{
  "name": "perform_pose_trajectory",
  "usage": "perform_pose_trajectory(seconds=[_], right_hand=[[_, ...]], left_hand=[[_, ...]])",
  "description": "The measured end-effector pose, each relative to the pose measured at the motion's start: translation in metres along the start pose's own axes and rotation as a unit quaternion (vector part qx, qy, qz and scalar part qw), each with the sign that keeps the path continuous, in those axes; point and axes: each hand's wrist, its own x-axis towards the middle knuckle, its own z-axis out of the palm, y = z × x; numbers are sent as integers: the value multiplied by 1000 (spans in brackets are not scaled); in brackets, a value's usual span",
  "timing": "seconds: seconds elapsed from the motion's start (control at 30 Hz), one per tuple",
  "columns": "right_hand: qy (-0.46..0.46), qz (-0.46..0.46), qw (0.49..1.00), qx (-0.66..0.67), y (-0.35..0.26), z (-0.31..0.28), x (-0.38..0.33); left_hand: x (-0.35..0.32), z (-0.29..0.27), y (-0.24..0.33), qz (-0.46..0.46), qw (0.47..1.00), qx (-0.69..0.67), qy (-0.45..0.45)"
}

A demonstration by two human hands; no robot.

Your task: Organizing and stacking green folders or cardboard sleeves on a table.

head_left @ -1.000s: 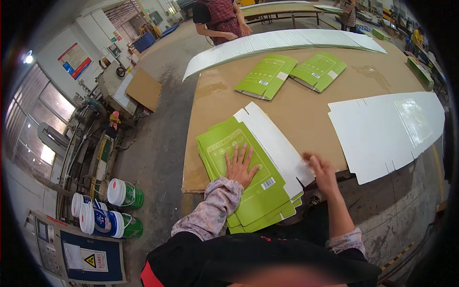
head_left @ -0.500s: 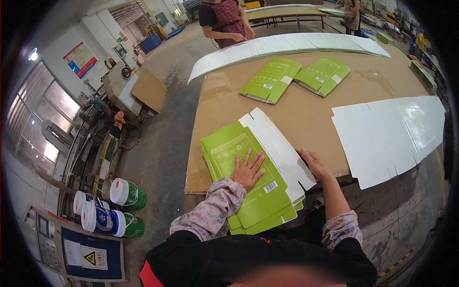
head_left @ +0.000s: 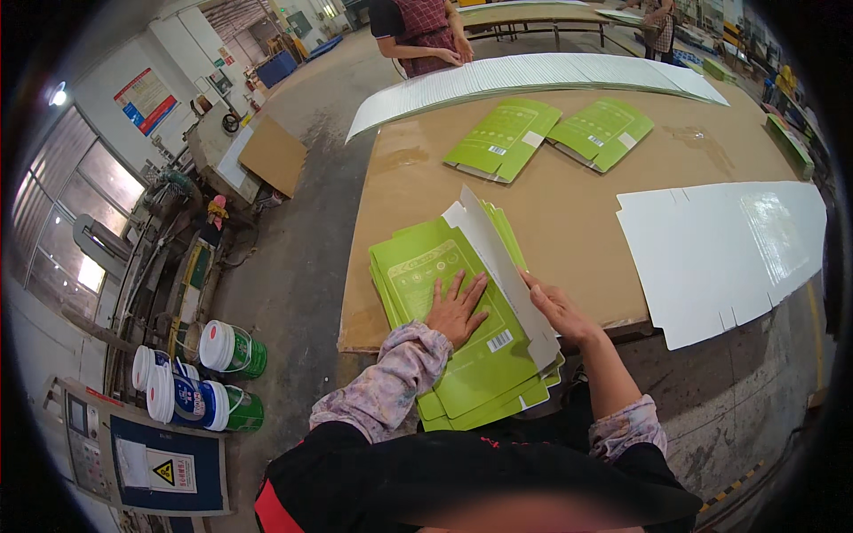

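Note:
A stack of flat green cartons [head_left: 418, 271] lies at the near edge of the brown table [head_left: 569, 204]. My left hand [head_left: 456, 308] presses flat on the top carton with fingers spread. My right hand [head_left: 555, 306] grips the white flap [head_left: 499, 266] of that top carton, which stands lifted and half folded over the green face.
Two more green cartons [head_left: 505, 138] [head_left: 602, 131] lie farther back. A large white die-cut sheet [head_left: 729, 249] overhangs the right edge. A long pile of white sheets [head_left: 533, 80] lines the far edge, where another person [head_left: 425, 31] stands. Paint buckets [head_left: 229, 348] sit on the floor at left.
The white flap, lying flat before, has been raised by my right hand and is folding leftward over the green carton. My left hand stays pressed in place.

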Motion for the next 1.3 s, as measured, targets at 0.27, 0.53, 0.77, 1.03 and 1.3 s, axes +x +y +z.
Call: perform_pose_trajectory(seconds=[0.27, 0.53, 0.77, 1.03, 1.3], right_hand=[[23, -36, 999, -13, 4, 17, -1], [60, -76, 958, -269, 22, 34, -5], [98, -128, 901, -403, 58, 40, 0], [97, -98, 850, -508, 53, 48, 0], [78, -83, 839, -532, 55, 52, -4]], left_hand=[[0, -8, 2, -7, 999, -38, 4], [-5, -7, 6, -15, 998, -55, 11], [-1, 0, -1, -34, 989, -120, 74], [5, 0, -4, 71, 986, -70, 134], [17, -1, 4, 42, 991, 3, 126]])
